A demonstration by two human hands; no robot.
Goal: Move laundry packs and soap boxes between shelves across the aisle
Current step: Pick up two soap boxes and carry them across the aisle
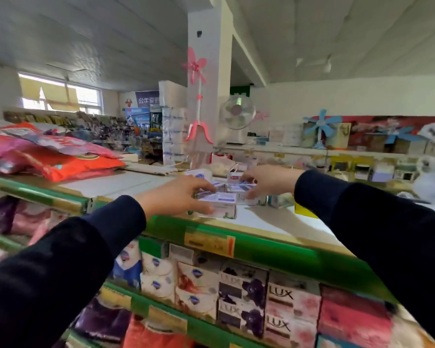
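A cluster of small white soap boxes (224, 197) with pale purple printing sits on the white top shelf (126, 183) just behind its green front edge (274, 247). The left hand (178, 195) curls its fingers over the top of the nearest box, thumb against its near side, gripping it. The right hand (264, 180) reaches in from the other side, its fingers bent down onto the boxes further back; whether they pinch one cannot be told through the blur. Left of the left fingers the shelf top lies bare as far as a heap of red and pink laundry packs (53, 154); right of the right fingers it runs past a yellow tag (303, 210). The print on the boxes is unreadable. Below the hands, on the next shelf, purple and pink boxes read LUX (281, 295), beside white packs (196, 285) with a blue shield logo. A yellow price label (209, 241) on the edge is too blurred to read.
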